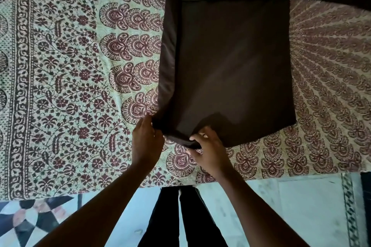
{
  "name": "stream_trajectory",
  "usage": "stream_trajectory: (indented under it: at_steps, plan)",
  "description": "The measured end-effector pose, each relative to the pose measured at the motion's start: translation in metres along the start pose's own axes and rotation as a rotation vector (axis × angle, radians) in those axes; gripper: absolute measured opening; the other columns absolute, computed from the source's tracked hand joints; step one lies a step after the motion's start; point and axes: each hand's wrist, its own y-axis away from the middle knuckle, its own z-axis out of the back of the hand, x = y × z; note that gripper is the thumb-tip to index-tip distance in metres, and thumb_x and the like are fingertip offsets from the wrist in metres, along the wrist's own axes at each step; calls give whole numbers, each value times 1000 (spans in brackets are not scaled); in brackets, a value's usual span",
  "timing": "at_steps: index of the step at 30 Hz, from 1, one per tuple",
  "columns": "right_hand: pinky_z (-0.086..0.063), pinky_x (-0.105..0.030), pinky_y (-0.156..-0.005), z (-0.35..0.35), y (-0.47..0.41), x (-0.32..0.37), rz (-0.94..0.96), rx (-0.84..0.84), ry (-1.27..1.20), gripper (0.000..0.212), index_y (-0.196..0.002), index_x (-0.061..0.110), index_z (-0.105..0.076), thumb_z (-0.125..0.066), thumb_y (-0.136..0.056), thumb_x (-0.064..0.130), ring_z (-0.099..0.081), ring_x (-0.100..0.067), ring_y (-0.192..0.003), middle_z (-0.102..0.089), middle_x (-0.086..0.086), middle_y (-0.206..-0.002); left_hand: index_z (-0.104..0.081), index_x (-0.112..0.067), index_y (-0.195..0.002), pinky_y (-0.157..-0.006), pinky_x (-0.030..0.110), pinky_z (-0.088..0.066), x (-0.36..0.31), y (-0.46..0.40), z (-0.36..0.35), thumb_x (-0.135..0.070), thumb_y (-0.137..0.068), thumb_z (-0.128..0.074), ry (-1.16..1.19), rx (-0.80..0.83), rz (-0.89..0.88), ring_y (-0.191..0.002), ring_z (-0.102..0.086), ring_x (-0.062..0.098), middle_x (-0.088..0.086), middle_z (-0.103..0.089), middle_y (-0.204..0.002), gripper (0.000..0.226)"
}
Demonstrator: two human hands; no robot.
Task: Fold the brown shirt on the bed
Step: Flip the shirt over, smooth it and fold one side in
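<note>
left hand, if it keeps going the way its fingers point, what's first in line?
The left hand already pinches the near-left corner of the brown shirt. Straight on, up the frame, it would likely run along the shirt's folded left edge; depth is unclear.

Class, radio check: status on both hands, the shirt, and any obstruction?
Left hand and right hand both pinch the near-left hem corner. Brown shirt flat on the patterned bedspread, left side folded in. Nothing in the way.

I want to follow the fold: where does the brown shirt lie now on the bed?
In the head view the brown shirt lies right of centre on the patterned bedspread, its near left corner held by the left hand and right hand.
</note>
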Motion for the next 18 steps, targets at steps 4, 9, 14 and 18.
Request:
stream_trajectory:
  at_steps: [4,9,14,18]
  plan:
    - [-58,-44,-75,4,-5,2,68,63,61,24,-102,20,-75,-82,-79,21,-60,-28,-97,-63,-3,-102,-55,-1,-95,-50,26,-34,3,-1,3,11,-84,-57,-103,36,-75,-61,-50,27,13,-57,-76,17]
    - [-56,-39,-79,17,-19,4,53,166,-10,18,-106,15,-76,-73,-89,14,-63,-23,-97,-67,-3,-101,-53,-2,-118,-61,49,-60,5,8,-1,3,-87,-60,-310,149,-266,-79,-60,32,14,-57,-95,32]
    - [-54,-35,-77,15,-24,4,89,205,24,16,-100,17,-76,-69,-89,9,-64,-21,-97,-71,1,-100,-57,-2,-100,-57,37,-52,14,5,-12,-1,-93,-58,-231,83,-345,-90,-48,29,16,-49,-105,7]
    - [-57,-32,-77,15,-30,7,83,252,18,21,-99,21,-80,-65,-88,10,-68,-16,-95,-78,7,-98,-55,-4,-108,-53,38,-48,13,3,-12,1,-92,-61,-59,101,-253,-74,-54,29,14,-54,-102,18]
